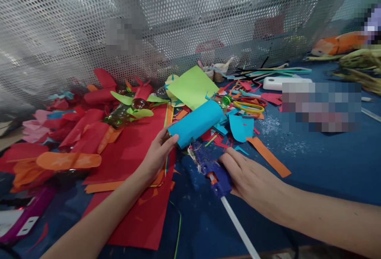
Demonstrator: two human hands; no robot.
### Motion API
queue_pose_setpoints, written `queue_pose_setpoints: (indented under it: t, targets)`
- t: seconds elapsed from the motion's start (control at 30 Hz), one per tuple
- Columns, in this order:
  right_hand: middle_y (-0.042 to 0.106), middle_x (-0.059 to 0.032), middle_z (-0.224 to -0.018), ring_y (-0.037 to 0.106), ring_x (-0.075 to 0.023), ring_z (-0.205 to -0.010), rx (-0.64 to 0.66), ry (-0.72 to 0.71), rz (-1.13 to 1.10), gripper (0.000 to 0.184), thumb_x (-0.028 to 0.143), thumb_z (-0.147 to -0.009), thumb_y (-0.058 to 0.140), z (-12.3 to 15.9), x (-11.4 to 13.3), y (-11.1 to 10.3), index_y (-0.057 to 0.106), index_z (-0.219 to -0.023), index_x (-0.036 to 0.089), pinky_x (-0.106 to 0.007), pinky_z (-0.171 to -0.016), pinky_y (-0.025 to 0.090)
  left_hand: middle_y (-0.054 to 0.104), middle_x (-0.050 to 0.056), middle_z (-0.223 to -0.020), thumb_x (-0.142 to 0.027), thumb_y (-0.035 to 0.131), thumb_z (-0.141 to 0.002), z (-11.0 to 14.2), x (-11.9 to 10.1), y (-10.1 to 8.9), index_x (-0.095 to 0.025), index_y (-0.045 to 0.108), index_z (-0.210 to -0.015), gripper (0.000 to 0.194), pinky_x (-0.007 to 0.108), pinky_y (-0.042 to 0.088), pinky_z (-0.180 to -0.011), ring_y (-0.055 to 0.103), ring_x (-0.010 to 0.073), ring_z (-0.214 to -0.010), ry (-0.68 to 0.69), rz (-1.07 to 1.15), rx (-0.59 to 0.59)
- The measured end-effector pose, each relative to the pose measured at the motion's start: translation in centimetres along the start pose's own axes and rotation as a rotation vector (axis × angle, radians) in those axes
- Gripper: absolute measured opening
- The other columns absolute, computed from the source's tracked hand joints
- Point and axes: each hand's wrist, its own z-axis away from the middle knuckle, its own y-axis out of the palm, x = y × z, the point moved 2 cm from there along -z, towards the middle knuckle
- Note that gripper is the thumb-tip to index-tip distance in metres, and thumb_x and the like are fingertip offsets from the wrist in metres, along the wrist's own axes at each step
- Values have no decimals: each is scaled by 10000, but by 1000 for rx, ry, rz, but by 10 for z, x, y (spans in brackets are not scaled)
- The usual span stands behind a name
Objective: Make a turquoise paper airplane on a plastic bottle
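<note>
My left hand (pixel 157 153) grips the near end of a bottle wrapped in turquoise paper (pixel 196 123), which lies tilted up to the right with its green cap (pixel 226 100) at the far end. My right hand (pixel 251 179) is wrapped round the handle of a blue glue gun (pixel 212 169), whose nozzle points up at the underside of the wrapped bottle. A white glue stick (pixel 236 225) juts from the gun's back toward me.
Red, orange and green paper sheets (pixel 133 151) and scraps cover the blue table (pixel 321 163). Decorated bottles with paper petals (pixel 125 110) lie at the left. Scissors with coloured handles (pixel 250 106) and a white box (pixel 285 83) lie behind. A perforated metal screen (pixel 149 24) closes the back.
</note>
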Motion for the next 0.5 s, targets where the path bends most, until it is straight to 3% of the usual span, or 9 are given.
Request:
queue_pose_setpoints:
  t: [0.5]
  targets:
    - [528, -61, -855, 574, -239, -782, 64, -27, -125, 202, 152, -775, 607, -2, 10, 2, 457, -909, 170, -341, -592, 519, 674, 80, -1153, -421, 760, -685, -2, 3, -2, -210, 621, -1178, 554, 377, 463, -930, 591, 296, -1099, -3, -4, -13]
